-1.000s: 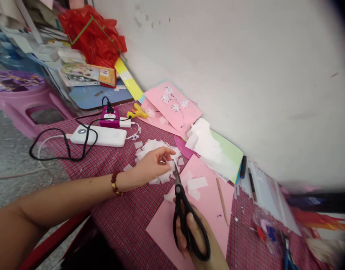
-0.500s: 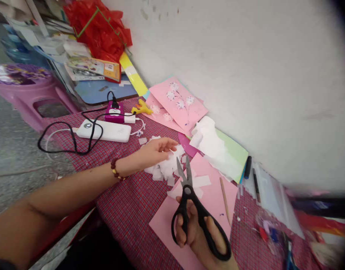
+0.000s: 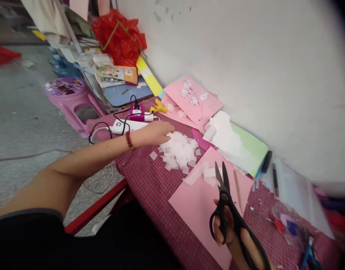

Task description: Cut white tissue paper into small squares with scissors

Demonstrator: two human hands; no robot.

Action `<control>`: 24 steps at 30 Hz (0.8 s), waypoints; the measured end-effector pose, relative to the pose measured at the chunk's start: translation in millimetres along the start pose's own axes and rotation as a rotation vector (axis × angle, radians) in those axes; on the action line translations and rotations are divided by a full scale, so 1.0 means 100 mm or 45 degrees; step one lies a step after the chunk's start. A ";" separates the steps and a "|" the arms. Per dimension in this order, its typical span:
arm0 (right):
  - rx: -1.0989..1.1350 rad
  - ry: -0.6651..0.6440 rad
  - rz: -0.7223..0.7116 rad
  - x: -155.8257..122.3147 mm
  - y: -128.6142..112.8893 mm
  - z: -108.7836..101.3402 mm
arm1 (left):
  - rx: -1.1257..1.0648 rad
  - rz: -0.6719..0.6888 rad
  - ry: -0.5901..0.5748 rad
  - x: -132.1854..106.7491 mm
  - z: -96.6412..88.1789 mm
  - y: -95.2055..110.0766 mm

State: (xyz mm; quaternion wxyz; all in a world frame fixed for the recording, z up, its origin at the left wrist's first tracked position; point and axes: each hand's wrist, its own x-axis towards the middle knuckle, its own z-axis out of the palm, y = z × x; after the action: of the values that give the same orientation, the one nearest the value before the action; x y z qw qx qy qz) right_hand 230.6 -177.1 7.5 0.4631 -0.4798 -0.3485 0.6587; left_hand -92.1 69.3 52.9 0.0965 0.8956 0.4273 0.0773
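My left hand (image 3: 155, 133) reaches out over the red checked tablecloth (image 3: 150, 180) and rests its fingers on the far edge of a pile of white paper scraps (image 3: 179, 152); the fingers look loosely curled, and nothing can be made out in them. My right hand (image 3: 231, 240) grips black scissors (image 3: 227, 198) by the handles near the table's front, blades slightly apart and pointing away over a pink paper sheet (image 3: 200, 198). White paper strips (image 3: 202, 174) lie on that sheet just left of the blades.
A pencil (image 3: 237, 185) lies beside the pink sheet. White tissue on green paper (image 3: 240, 146), pink flower cards (image 3: 193, 99), markers (image 3: 266, 161), a white power bank (image 3: 124, 125) with cables and a yellow glue gun (image 3: 158, 108) line the wall side. A purple stool (image 3: 71, 99) stands on the floor.
My left hand has let go of the small white piece near the blades and moved away to the scrap pile. The scissors have opened and drawn back towards me; the view has swung left.
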 end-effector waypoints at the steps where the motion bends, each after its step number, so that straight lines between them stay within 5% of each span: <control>1: -0.010 0.010 -0.026 -0.03 0.01 0.00 | -0.056 0.018 -0.040 -0.13 0.01 0.00; 6: 0.147 -0.031 -0.040 0.03 0.07 0.03 | -0.348 -0.094 -0.024 -0.63 0.37 0.09; 12: 0.295 -0.097 -0.028 0.19 0.23 0.00 | -0.467 -0.372 0.158 -0.60 0.78 0.19; 24: 0.368 -0.184 -0.005 0.24 0.29 -0.08 | -0.214 -0.480 0.088 -0.01 0.02 0.49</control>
State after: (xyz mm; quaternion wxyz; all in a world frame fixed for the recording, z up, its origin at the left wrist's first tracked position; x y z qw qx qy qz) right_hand 227.5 -164.1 -28.4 0.5023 -0.3588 -0.2834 0.7339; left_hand -55.6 38.5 62.0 0.1689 0.7855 0.5823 0.1240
